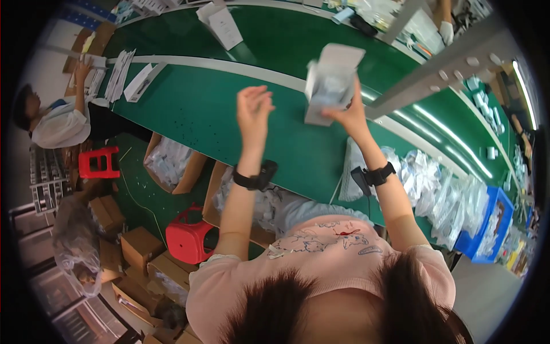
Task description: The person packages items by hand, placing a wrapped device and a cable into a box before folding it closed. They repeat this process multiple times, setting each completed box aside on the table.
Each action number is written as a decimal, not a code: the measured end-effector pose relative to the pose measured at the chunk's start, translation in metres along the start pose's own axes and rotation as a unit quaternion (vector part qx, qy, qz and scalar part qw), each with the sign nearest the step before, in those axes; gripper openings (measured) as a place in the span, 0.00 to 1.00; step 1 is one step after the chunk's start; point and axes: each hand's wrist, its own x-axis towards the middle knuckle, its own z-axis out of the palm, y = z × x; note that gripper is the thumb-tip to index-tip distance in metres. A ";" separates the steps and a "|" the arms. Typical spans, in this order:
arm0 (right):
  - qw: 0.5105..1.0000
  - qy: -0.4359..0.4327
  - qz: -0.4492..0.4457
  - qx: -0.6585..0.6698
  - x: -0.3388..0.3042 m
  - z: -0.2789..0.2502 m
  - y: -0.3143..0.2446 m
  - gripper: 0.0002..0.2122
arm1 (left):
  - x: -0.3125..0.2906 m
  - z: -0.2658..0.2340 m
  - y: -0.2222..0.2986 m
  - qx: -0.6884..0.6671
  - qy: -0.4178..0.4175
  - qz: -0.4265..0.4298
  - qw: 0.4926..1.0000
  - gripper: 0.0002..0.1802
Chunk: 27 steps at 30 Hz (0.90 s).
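My right hand (350,114) grips a white cardboard box (317,110) by its near right side, over the green worktable (223,120). The box's top flap stands up, and something pale in clear plastic shows in its opening, blurred. To the left of the box, my left hand (255,106) hangs above the table with its fingers loosely curled and apart, holding nothing. Each wrist wears a black strap with a small device on it.
Another white box (222,27) stands on the conveyor beyond the table. Flat cartons (120,74) lie at the left, near a seated person. Clear-bagged parts (421,178) and a blue bin (487,226) are at the right, below a metal post (441,69). Red stools (189,235) stand left.
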 end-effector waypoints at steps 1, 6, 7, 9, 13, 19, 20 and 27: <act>0.996 0.075 -0.019 0.041 0.023 0.001 -0.001 0.49 | 0.022 -0.020 -0.002 0.115 0.003 0.033 0.993 0.16; 0.951 0.303 -0.060 -0.029 0.122 0.017 0.027 0.49 | 0.166 -0.192 -0.016 0.546 0.101 0.077 0.828 0.20; 0.950 0.304 -0.060 -0.029 0.138 0.018 0.039 0.49 | 0.193 -0.223 -0.017 0.612 0.106 0.089 0.778 0.19; 0.930 0.337 -0.055 -0.135 0.160 0.000 0.065 0.49 | 0.244 -0.249 -0.026 0.692 0.095 0.076 0.712 0.18; 0.921 0.321 -0.027 -0.217 0.167 0.006 0.088 0.50 | 0.316 -0.319 -0.055 0.782 0.031 0.038 0.622 0.20; 0.924 0.286 -0.052 -0.247 0.175 0.027 0.096 0.51 | 0.370 -0.425 -0.063 0.836 -0.020 0.044 0.547 0.18; 0.927 0.285 -0.034 -0.242 0.175 0.025 0.093 0.51 | 0.368 -0.404 -0.071 0.818 0.009 -0.008 0.576 0.16; 0.947 0.235 0.036 -0.215 0.108 0.043 0.069 0.44 | 0.221 -0.207 0.004 0.502 0.116 0.250 0.820 0.09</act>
